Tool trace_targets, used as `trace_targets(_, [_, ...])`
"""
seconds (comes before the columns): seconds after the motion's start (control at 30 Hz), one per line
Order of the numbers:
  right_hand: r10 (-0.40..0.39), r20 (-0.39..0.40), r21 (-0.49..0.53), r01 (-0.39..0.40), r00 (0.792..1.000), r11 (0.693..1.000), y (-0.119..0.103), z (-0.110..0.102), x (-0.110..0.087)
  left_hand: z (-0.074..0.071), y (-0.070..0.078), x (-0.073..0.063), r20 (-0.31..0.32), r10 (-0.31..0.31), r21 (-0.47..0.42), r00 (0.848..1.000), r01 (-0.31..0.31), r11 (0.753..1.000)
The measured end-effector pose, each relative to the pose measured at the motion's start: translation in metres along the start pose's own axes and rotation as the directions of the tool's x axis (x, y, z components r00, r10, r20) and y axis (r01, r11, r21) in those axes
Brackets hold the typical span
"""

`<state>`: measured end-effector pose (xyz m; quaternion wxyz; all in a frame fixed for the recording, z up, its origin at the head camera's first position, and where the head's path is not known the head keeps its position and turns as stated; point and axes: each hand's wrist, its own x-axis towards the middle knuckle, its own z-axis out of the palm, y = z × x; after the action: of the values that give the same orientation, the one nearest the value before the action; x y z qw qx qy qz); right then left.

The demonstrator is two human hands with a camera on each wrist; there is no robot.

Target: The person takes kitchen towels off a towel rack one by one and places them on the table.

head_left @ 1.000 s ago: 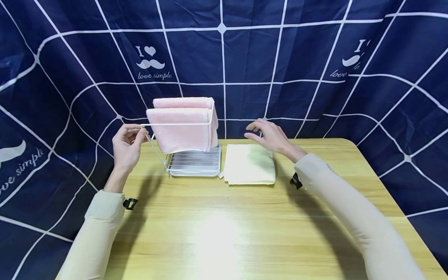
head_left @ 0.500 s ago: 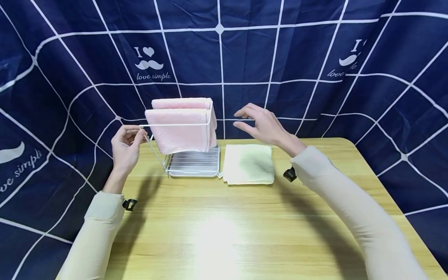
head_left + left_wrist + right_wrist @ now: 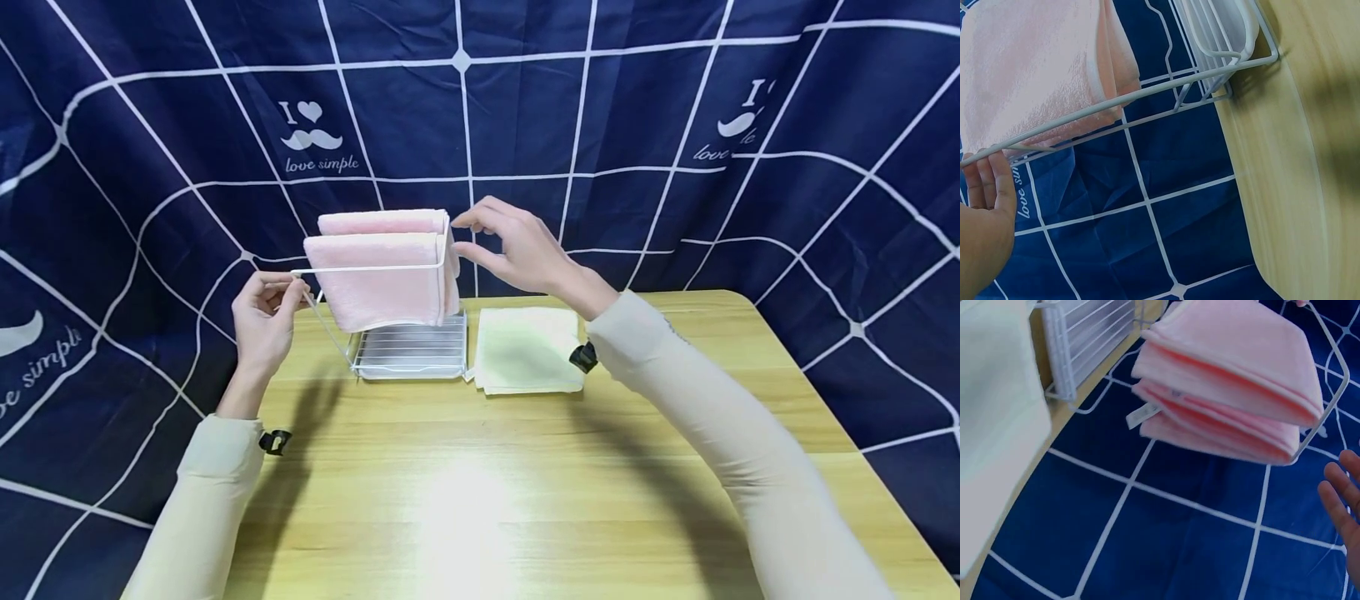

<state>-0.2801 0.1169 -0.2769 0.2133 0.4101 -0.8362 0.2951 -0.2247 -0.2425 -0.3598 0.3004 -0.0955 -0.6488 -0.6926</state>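
Observation:
A white wire rack (image 3: 378, 268) stands toward the back left of the table. Two pink folds of towel (image 3: 378, 296) hang over its upper bars; from the right wrist view, the folded pink towel (image 3: 1241, 356) shows a white label. My left hand (image 3: 262, 321) pinches the rack's front left corner between thumb and fingers. In the left wrist view, fingertips of the left hand (image 3: 988, 200) lie against the rack's bar (image 3: 1122, 99). With thumb and fingers apart, my right hand (image 3: 521, 250) hovers beside the rack's upper right end, fingertips close to the towel's edge.
A folded pale yellow cloth (image 3: 525, 350) lies on the wooden table (image 3: 420, 467), just right of the rack. Under the hanging towel is the rack's slatted lower tray (image 3: 411, 354). A dark blue checked curtain (image 3: 525, 117) rises behind and at both sides.
My right hand has moved left and upward from above the yellow cloth to the rack's right end. My left hand keeps its pinch on the rack's corner.

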Motion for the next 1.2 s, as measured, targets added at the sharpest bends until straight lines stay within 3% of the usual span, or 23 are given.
trace_targets(0.2, [-0.053, -0.023, 0.039, 0.054, 0.998, 0.998, -0.009, 0.005, 0.017, 0.000, -0.001, -0.001, 0.004, 0.008, 0.004, 1.000, -0.008, 1.000])
trace_targets(0.43, [-0.068, 0.028, 0.059, 0.066, 0.997, 0.996, -0.018, 0.015, 0.034, -0.002, -0.002, -0.002, 0.012, 0.018, -0.022, 1.000, -0.018, 1.000])
trace_targets(0.77, [0.040, 0.148, 0.026, -0.044, 0.988, 0.999, -0.018, 0.034, 0.050, -0.001, -0.002, -0.001, 0.015, 0.015, -0.029, 1.000, -0.014, 0.999])
trace_targets(1.2, [0.069, 0.245, -0.063, -0.055, 0.967, 0.996, -0.020, 0.045, 0.067, -0.002, -0.004, 0.000, 0.009, 0.013, 0.001, 1.000, -0.013, 1.000])
